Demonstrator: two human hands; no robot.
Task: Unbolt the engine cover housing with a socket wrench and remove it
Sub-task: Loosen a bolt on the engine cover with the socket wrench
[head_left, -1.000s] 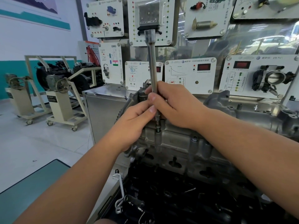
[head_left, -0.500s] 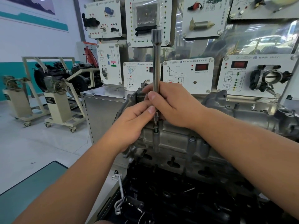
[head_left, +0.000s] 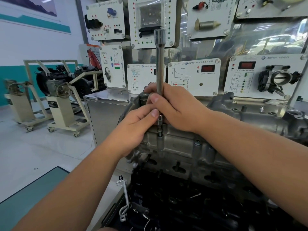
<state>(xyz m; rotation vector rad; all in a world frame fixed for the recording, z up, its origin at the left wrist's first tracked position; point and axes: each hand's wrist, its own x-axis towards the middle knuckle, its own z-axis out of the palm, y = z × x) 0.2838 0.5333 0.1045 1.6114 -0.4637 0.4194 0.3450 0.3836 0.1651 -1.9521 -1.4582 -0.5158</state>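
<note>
Both hands grip the long steel socket extension bar (head_left: 159, 67), standing upright: right hand (head_left: 176, 107) round its shaft, left hand (head_left: 135, 125) pinching its lower end over a bolt (head_left: 160, 130) on the grey cast-aluminium engine cover housing (head_left: 183, 147). Tilting the bar could likely slip the socket off and round the bolt head.

Right hand (head_left: 176, 107): grips the upright wrench (head_left: 160, 67) low on its shaft.
Left hand (head_left: 135, 129): pinches the wrench just below the grip.
Bolt (head_left: 160, 130): under the grip, on the engine cover (head_left: 180, 147).
</note>
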